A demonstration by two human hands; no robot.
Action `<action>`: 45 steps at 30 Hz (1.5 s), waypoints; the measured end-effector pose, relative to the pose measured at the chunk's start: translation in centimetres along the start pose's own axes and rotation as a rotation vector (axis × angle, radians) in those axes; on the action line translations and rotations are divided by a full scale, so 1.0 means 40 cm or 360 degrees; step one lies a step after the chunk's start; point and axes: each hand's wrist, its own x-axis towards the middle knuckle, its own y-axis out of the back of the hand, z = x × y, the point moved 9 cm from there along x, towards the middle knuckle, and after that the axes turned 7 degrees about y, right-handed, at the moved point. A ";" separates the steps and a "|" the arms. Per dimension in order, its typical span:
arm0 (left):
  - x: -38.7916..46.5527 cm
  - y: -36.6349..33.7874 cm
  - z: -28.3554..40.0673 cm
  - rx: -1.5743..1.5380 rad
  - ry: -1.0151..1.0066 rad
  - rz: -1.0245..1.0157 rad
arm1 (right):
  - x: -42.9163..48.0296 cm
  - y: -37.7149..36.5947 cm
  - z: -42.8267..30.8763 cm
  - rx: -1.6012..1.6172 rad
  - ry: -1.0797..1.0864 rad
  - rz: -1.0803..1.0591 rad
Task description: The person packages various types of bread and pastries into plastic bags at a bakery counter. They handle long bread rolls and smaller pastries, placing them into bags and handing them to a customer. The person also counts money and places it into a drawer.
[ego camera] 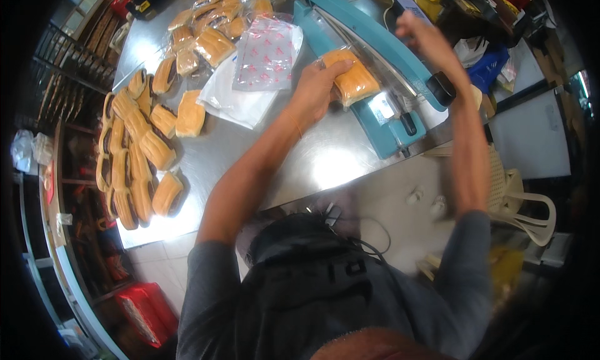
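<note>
My left hand grips a clear-wrapped bread bun, thumb on top, with its far side at the jaw of a teal impulse heat sealer. The sealer's lever arm is raised, ending in a black knob. My right hand, somewhat blurred, is past the lever on its right, with nothing visible in its loosely bent fingers. The right wrist passes close by the knob; whether it touches cannot be told. Left of the sealer lie printed clear bags on a white sheet.
Unwrapped filled buns are piled at the left of the steel table. Several wrapped buns lie behind them. A plastic chair stands at right, a red package on the floor at left. A phone-like device lies beyond the sealer.
</note>
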 end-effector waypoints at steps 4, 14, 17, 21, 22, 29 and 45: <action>-0.008 -0.009 0.019 0.0136 -0.0025 0.0041 | -0.082 -0.025 -0.297 -0.0442 0.0362 -0.0224; -0.015 -0.019 0.008 0.0241 -0.0010 0.0019 | -0.210 -0.137 -0.212 -0.0792 0.0224 -0.0035; -0.044 -0.032 -0.008 0.0155 0.0021 0.0006 | -0.231 -0.145 -0.196 -0.0749 0.0250 -0.0056; -0.026 -0.068 -0.003 -0.0091 0.0146 -0.0205 | -0.226 -0.121 -0.212 -0.0718 0.0239 -0.0055; -0.033 -0.049 0.004 -0.0073 0.0151 -0.0205 | -0.218 -0.134 -0.220 -0.0624 0.0214 -0.0088; -0.058 0.026 0.039 -0.0023 -0.0066 -0.0175 | -0.179 -0.193 -0.232 -0.0527 0.0142 -0.0164; -0.066 -0.062 -0.051 0.0061 -0.0086 -0.0222 | -0.215 -0.149 -0.209 -0.0869 0.0320 -0.0285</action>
